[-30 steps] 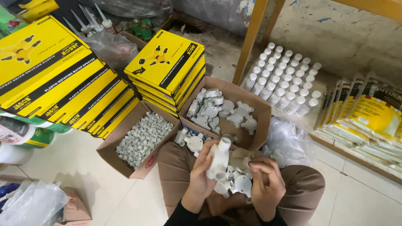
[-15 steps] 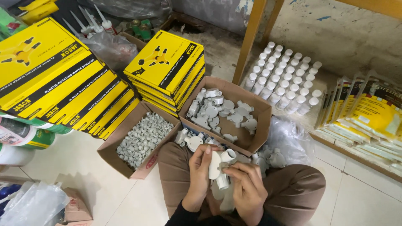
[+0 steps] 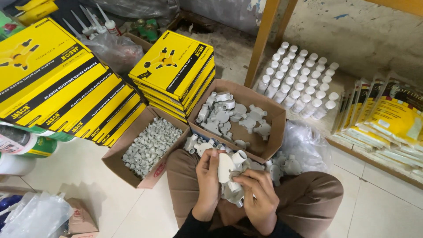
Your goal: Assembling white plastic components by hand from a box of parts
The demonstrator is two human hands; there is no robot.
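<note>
A person is sitting on a tiled floor, looking down at their lap. The left hand (image 3: 208, 175) is gripping a pale grey plastic conduit junction fitting with a round body and short tube outlets (image 3: 228, 165), fingers closed around its left side, seemingly to steady it. The right hand (image 3: 257, 194) is curling closed over the fitting's lower right part, thumb pressing on it; whether it is twisting or only holding cannot be told. More loose grey fittings (image 3: 277, 165) are lying across the brown-trousered lap, within easy reach.

Just beyond the knees, an open brown cardboard box (image 3: 274, 115) is holding more round grey junction fittings. To its left, a smaller open cardboard box (image 3: 118, 156) is filled with small grey plastic clips. Stacks of flat yellow and black cartons (image 3: 176, 66) are standing behind and to the left. At the far right, rows of small white capped bottles (image 3: 299, 79) are standing beside yellow packets (image 3: 396, 119).
</note>
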